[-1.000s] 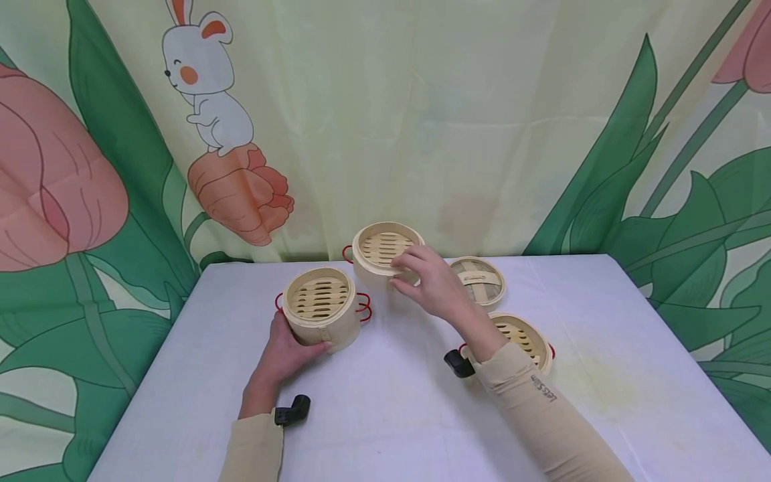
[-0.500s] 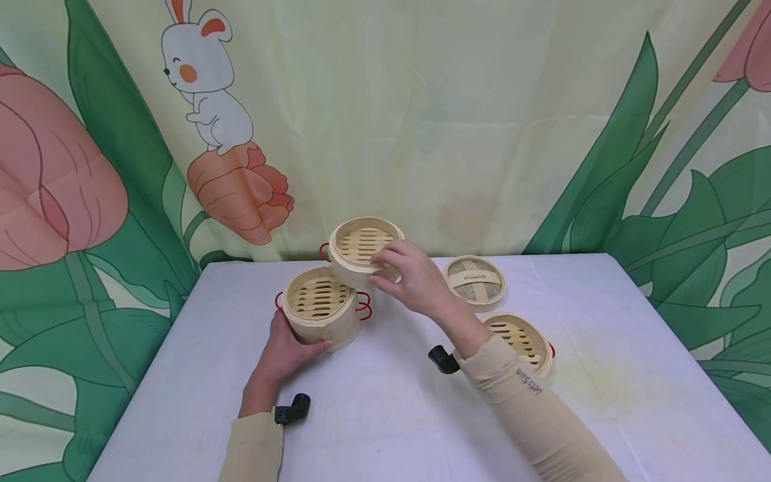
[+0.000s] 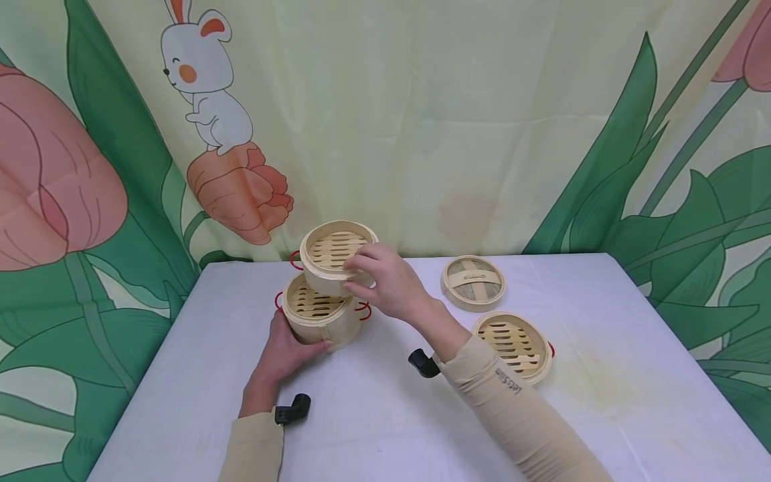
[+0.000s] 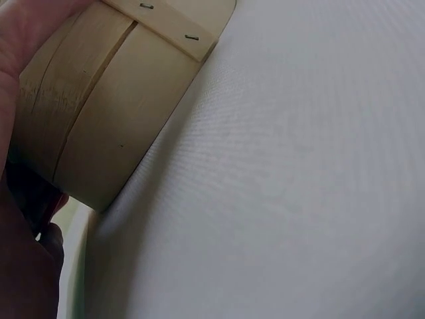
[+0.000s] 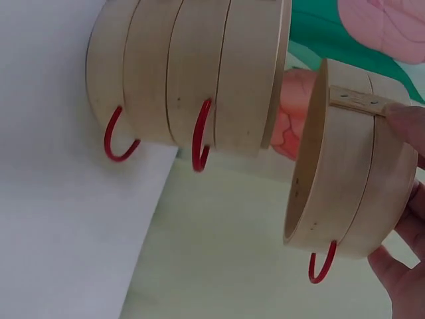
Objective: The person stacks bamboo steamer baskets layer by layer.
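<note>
A stack of bamboo steamer baskets [image 3: 328, 331] with red loop handles stands at the left of the white table. My left hand [image 3: 292, 351] grips its lower near side, thumb along the front; the left wrist view shows the stapled bamboo wall [image 4: 126, 126] close up. Over the stack my right hand [image 3: 388, 281] holds another steamer basket [image 3: 331, 282], fingers at its rim and thumb on the outer wall. The right wrist view shows a gap between this raised basket [image 5: 352, 173] and the stack [image 5: 192, 73]. The raised basket is slightly tilted, its slatted inside facing up.
Right of centre on the white table [image 3: 385, 415] lie a round bamboo lid [image 3: 474, 284] and, nearer, another steamer basket [image 3: 512, 345] partly behind the right forearm. A printed curtain [image 3: 482, 134] hangs behind the table's far edge.
My right hand has carried its steamer basket leftward, from beside the stack to above it. The left hand and the stack have stayed in place.
</note>
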Available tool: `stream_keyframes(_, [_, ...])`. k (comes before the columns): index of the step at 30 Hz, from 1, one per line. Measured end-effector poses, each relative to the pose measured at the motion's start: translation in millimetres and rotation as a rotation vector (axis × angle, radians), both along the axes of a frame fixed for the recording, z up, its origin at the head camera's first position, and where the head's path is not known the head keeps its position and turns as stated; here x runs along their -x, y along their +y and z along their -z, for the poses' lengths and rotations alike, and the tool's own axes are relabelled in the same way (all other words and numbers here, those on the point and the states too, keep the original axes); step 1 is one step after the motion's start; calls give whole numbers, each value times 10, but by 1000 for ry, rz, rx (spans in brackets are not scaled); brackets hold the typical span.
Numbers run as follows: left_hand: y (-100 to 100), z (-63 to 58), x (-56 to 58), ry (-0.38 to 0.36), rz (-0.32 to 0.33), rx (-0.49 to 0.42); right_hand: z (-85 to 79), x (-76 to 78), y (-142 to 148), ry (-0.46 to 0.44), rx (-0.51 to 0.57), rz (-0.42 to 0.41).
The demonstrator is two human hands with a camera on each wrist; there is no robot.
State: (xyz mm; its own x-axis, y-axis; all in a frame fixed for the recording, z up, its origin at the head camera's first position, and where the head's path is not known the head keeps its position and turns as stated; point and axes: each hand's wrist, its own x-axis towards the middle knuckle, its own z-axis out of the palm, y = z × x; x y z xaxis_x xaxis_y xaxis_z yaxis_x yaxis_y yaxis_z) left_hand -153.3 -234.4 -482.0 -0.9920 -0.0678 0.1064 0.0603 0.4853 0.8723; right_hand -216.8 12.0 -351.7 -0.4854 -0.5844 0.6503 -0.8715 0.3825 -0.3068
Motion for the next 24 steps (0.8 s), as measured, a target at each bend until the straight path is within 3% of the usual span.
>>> stream_keyframes(9, [-5, 21, 6, 4, 12, 1, 13, -88, -180, 16, -29, -40])
stream_keyframes(24, [-26, 76, 43, 147, 57, -48, 114, -179, -334, 61, -57, -85])
